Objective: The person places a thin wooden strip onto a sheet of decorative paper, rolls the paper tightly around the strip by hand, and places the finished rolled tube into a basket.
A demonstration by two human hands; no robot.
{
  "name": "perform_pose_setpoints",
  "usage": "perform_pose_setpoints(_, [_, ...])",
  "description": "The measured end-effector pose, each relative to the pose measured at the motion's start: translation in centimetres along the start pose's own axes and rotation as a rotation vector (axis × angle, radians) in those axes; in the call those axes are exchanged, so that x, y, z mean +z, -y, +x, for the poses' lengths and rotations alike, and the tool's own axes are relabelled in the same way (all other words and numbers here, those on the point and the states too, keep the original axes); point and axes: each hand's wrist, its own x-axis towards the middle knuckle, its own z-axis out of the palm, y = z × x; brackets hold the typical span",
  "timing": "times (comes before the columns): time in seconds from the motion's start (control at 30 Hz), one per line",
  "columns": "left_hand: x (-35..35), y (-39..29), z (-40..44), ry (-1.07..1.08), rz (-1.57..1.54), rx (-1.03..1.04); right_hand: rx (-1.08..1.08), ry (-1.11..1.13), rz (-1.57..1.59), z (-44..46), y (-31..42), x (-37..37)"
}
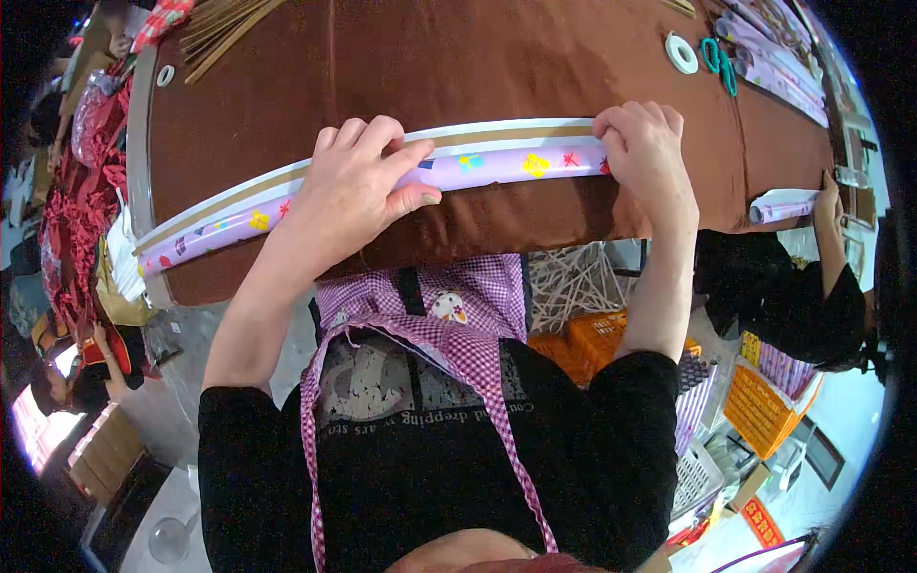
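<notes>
A long purple roll of patterned film (pixel 516 166) lies along the near edge of the brown-covered table. Beside its far side runs a brown strip (pixel 497 137) on a white edge. My left hand (pixel 358 181) rests over the roll left of the middle, thumb on the near side and apart from the bent fingers, which touch the strip. Toward the right end, my right hand (pixel 645 153) has its fingers curled over the roll and strip; what lies beneath its fingertips is hidden.
Brown sticks (pixel 224 33) lie at the back left of the table (pixel 382 67). Tape (pixel 681 54), green scissors (pixel 718 65) and purple rolls (pixel 769 57) are at the back right. A co-worker (pixel 783 296) handles another roll (pixel 785 207) at right. Orange crates (pixel 764 406) stand below.
</notes>
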Motion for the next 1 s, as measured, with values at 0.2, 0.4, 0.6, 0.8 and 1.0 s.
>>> perform_pose_setpoints(0.2, [-0.2, -0.3, 1.5, 0.046, 0.029, 0.037, 0.003, -0.018, -0.027, -0.1, 0.2, 0.4])
perform_pose_setpoints(0.4, [1.5, -0.7, 4.5, 0.018, 0.027, 0.179, 0.000, -0.059, -0.011, 0.0, 0.6, 0.8])
perform_pose_setpoints(0.6, [2.5, -2.4, 7.6, 0.063, 0.049, 0.285, -0.021, -0.089, -0.008, 0.2, 0.9, 1.1])
perform_pose_setpoints(0.8, [4.1, -3.8, 10.1, 0.116, 0.075, 0.267, -0.023, -0.109, -0.022, 0.0, 0.4, 1.1])
perform_pose_setpoints(1.0, [3.8, -4.0, 10.7, 0.126, 0.076, 0.255, -0.025, -0.103, -0.061, 0.5, 1.0, 1.6])
